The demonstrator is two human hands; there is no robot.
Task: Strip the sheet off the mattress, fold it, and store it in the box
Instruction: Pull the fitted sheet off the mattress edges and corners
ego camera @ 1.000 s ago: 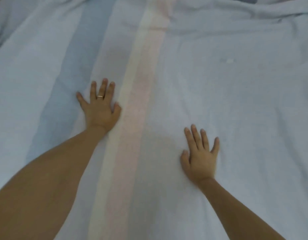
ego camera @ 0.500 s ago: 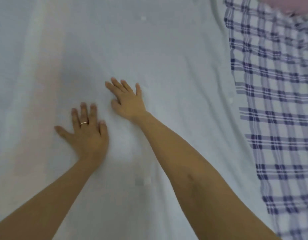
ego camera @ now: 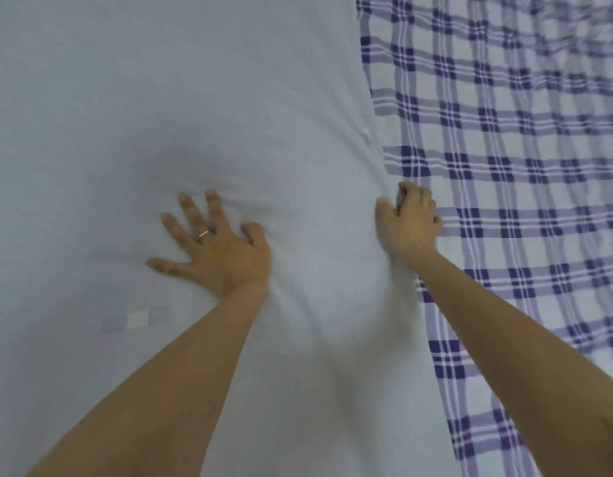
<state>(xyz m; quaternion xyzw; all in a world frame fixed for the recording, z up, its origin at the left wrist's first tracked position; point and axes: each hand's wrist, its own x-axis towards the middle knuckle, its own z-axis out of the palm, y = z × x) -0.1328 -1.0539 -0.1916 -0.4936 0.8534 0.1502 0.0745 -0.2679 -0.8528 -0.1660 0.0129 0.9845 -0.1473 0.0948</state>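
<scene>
The pale blue sheet (ego camera: 160, 98) fills the left and middle of the head view, lying flat with small wrinkles. My left hand (ego camera: 215, 249), with a ring on one finger, presses on it with fingers spread. My right hand (ego camera: 408, 222) is at the sheet's right edge, its fingers curled round the bunched hem where the sheet meets the checked fabric. No box is in view.
A blue-and-white checked cloth (ego camera: 504, 166) covers the surface to the right of the sheet's edge. A small square patch (ego camera: 136, 320) marks the sheet near my left forearm.
My view has swung right. My right hand has slid from the middle of the sheet to its right edge and closed on the hem. My left hand has followed to the right.
</scene>
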